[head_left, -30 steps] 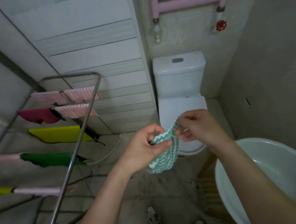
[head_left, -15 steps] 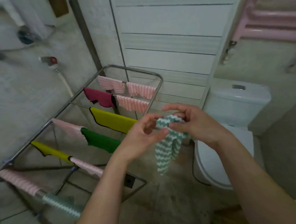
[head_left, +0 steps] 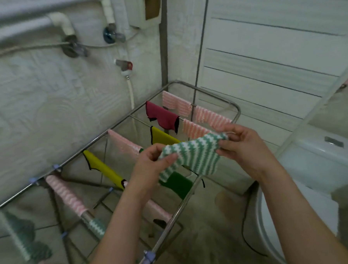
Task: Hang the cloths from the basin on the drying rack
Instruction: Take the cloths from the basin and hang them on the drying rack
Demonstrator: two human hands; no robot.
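Observation:
I hold a green-and-white zigzag cloth (head_left: 192, 154) spread between both hands above the drying rack (head_left: 236, 110). My left hand (head_left: 150, 165) pinches its left edge, and my right hand (head_left: 244, 146) grips its right corner. The metal rack's bars carry several cloths: pink striped ones (head_left: 176, 103), a dark red one (head_left: 161, 117), yellow ones (head_left: 102, 167), a dark green one (head_left: 177, 183) and green-and-white ones (head_left: 96, 226). The basin is out of view.
A white toilet (head_left: 312, 165) stands to the right of the rack. Pipes and taps (head_left: 123, 65) run along the textured wall on the left. A white panelled wall is behind the rack. A black cable (head_left: 244, 229) lies on the floor.
The view has swung left from the toilet and basin to the rack. The bunched cloth has been opened out wide between my two hands, now above the rack bars.

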